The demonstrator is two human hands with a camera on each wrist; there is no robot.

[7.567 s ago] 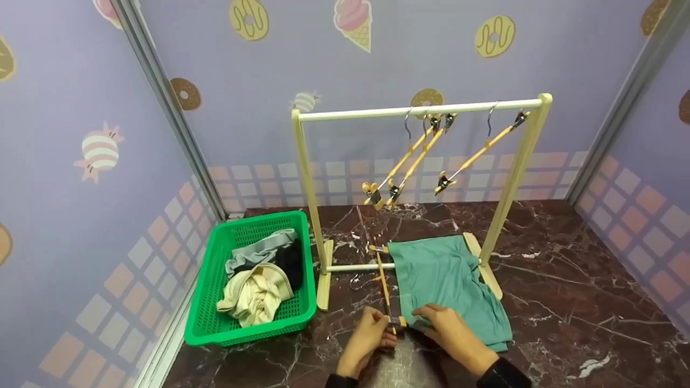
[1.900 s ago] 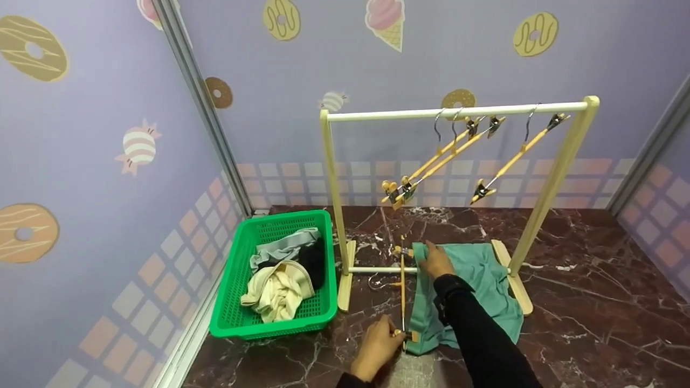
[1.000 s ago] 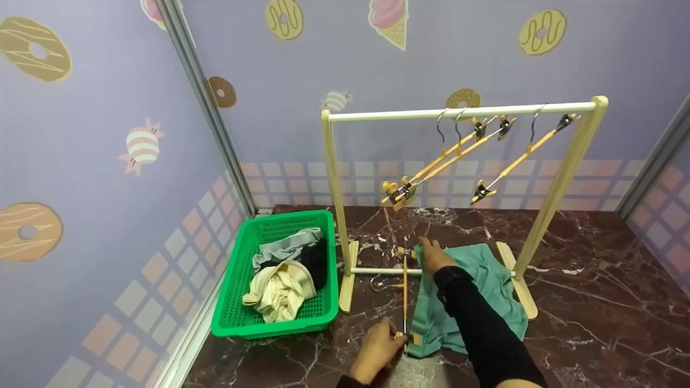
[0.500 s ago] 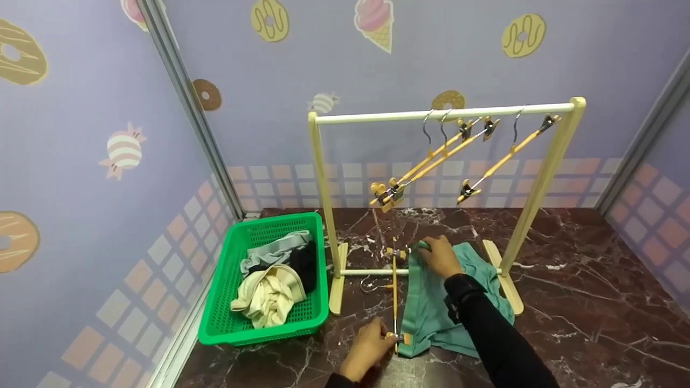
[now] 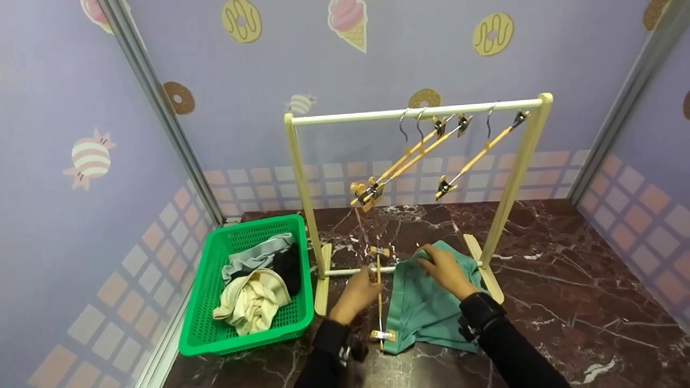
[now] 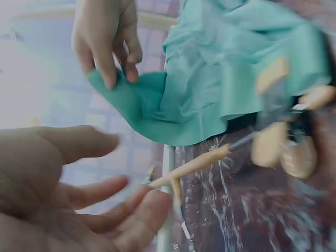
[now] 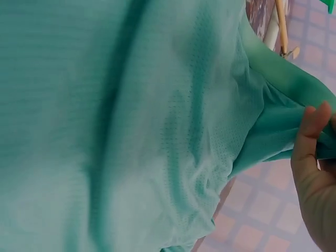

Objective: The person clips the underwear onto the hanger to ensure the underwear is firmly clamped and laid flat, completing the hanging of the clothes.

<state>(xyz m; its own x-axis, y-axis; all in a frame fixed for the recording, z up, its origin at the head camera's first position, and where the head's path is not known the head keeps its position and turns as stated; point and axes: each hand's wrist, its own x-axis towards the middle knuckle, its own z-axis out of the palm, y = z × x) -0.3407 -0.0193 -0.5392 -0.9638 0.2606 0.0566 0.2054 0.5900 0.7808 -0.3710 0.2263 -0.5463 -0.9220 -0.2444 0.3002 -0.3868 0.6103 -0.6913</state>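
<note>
Green cloth (image 5: pixel 426 307) with a waistband lies on the dark marbled surface, partly lifted at its far corner. My right hand (image 5: pixel 444 269) pinches that corner between thumb and fingers; the right wrist view shows the fingers (image 7: pixel 310 136) on the band. Left of the cloth lies a wooden clip hanger (image 5: pixel 379 302), its near clip (image 5: pixel 383 335) at the waistband's near end, its far clip (image 5: pixel 379 251) apart from the fabric. My left hand (image 5: pixel 356 293) is over the hanger's middle; in the left wrist view that hand (image 6: pixel 89 194) has spread fingers and holds nothing.
A wooden rack (image 5: pixel 302 194) stands around the hanger and cloth, its lower bar (image 5: pixel 345 272) passing beneath them. Several clip hangers (image 5: pixel 474 159) hang from its top rail. At the left is a green basket (image 5: pixel 188 318) holding cream, grey and black garments.
My left hand has let go of the near clip and moved away from me along the hanger. My right hand has gone from lying near the far clip to lifting the cloth's far corner.
</note>
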